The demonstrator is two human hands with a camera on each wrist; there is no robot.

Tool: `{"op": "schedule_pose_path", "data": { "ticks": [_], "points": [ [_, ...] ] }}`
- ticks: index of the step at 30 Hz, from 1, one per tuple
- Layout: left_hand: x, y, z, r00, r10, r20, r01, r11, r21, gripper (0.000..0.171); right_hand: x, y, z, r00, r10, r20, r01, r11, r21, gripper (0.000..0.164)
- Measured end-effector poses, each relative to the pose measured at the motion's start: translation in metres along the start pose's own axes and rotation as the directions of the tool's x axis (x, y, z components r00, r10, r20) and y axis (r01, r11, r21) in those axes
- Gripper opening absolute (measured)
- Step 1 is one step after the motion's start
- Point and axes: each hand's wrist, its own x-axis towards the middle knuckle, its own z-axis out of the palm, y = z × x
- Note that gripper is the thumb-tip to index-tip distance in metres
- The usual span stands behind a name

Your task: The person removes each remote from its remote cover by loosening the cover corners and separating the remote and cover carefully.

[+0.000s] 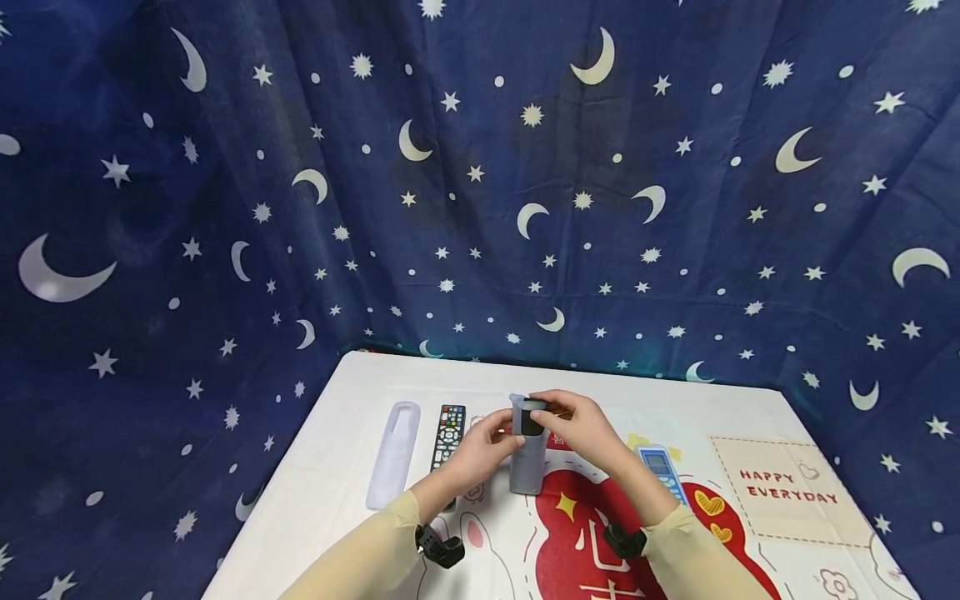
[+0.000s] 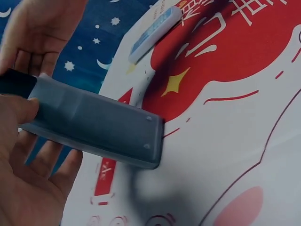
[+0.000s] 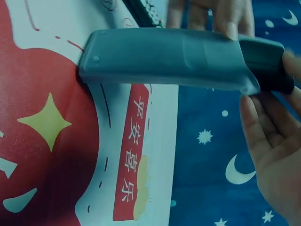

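Observation:
A translucent grey remote cover [image 1: 528,465] stands nearly upright over the table, its lower end close to the cloth. From its open upper end sticks a black remote control [image 3: 269,66], the rest of which is inside the cover. My left hand [image 1: 483,454] grips the cover by its left side, with the thumb on the near face and the fingers behind, as the left wrist view shows. At the top, my right hand [image 1: 581,423] pinches the remote's bare end between thumb and fingers, right beside the cover's rim.
Left of my hands lie a whitish, empty remote cover [image 1: 393,454] and a black remote with coloured buttons [image 1: 448,433], partly behind my left arm. A white-and-blue remote [image 1: 660,471] lies to the right, partly behind my right forearm. A starry curtain [image 1: 480,217] hangs beyond the printed tablecloth [image 1: 787,492].

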Motion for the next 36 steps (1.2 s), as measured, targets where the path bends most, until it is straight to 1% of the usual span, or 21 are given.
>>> {"op": "schedule_pose_path", "data": {
  "ticks": [3, 6, 8, 10, 13, 16, 19, 23, 25, 27, 29, 32, 34, 36],
  "points": [
    [0.001, 0.008, -0.004, 0.999, -0.019, -0.025, 0.019, 1.0, -0.022, 0.042, -0.001, -0.002, 0.002, 1.0, -0.012, -0.023, 0.011, 0.999, -0.033, 0.038],
    [0.004, 0.02, -0.007, 0.994, -0.048, -0.096, 0.041, 0.997, -0.07, 0.043, -0.001, 0.0, 0.002, 0.999, -0.002, -0.033, 0.001, 1.0, -0.025, 0.037],
    [0.005, 0.025, -0.006, 0.987, -0.06, -0.146, 0.045, 0.993, -0.106, 0.046, -0.003, 0.002, 0.003, 0.999, 0.011, -0.043, -0.011, 1.0, -0.017, 0.036],
    [0.009, 0.031, -0.004, 0.979, -0.07, -0.189, 0.05, 0.993, -0.108, 0.046, -0.004, 0.004, 0.002, 0.998, 0.012, -0.056, -0.013, 1.0, -0.019, 0.036],
    [0.013, 0.035, 0.0, 0.973, -0.089, -0.211, 0.066, 0.991, -0.112, 0.041, -0.004, 0.004, -0.001, 0.998, 0.013, -0.062, -0.014, 1.0, -0.025, 0.037],
    [0.017, 0.036, 0.001, 0.971, -0.127, -0.205, 0.095, 0.982, -0.16, 0.036, -0.004, 0.004, -0.003, 0.999, 0.008, -0.043, -0.009, 1.0, -0.026, 0.037],
    [0.02, 0.032, 0.0, 0.964, -0.182, -0.191, 0.133, 0.961, -0.244, 0.033, -0.004, 0.004, -0.005, 1.0, 0.005, -0.028, -0.006, 1.0, -0.021, 0.036],
    [0.026, 0.021, 0.0, 0.942, -0.282, -0.182, 0.208, 0.917, -0.341, 0.03, -0.003, 0.003, -0.006, 1.0, -0.009, -0.007, 0.009, 0.999, -0.038, 0.034],
    [0.029, 0.014, 0.0, 0.933, -0.317, -0.167, 0.242, 0.901, -0.361, 0.029, -0.003, 0.002, -0.006, 1.0, -0.023, -0.004, 0.023, 0.998, -0.055, 0.033],
    [0.031, 0.007, -0.001, 0.927, -0.346, -0.143, 0.277, 0.892, -0.358, 0.028, -0.002, 0.001, -0.007, 0.999, -0.041, -0.007, 0.041, 0.996, -0.074, 0.031],
    [0.032, 0.001, -0.001, 0.921, -0.373, -0.114, 0.32, 0.889, -0.329, 0.025, 0.0, -0.001, -0.009, 0.999, -0.051, -0.006, 0.05, 0.995, -0.087, 0.03],
    [0.031, -0.007, 0.001, 0.909, -0.412, -0.063, 0.385, 0.887, -0.257, 0.016, 0.001, -0.003, -0.01, 0.999, -0.046, 0.007, 0.047, 0.995, -0.091, 0.031],
    [0.029, -0.011, 0.003, 0.897, -0.442, -0.03, 0.426, 0.88, -0.211, 0.01, 0.001, -0.004, -0.01, 0.999, -0.029, 0.018, 0.031, 0.996, -0.086, 0.031],
    [0.027, -0.014, 0.005, 0.893, -0.45, -0.01, 0.441, 0.88, -0.178, 0.007, 0.002, -0.004, -0.011, 1.0, -0.014, 0.021, 0.016, 0.996, -0.084, 0.03]
  ]
}}
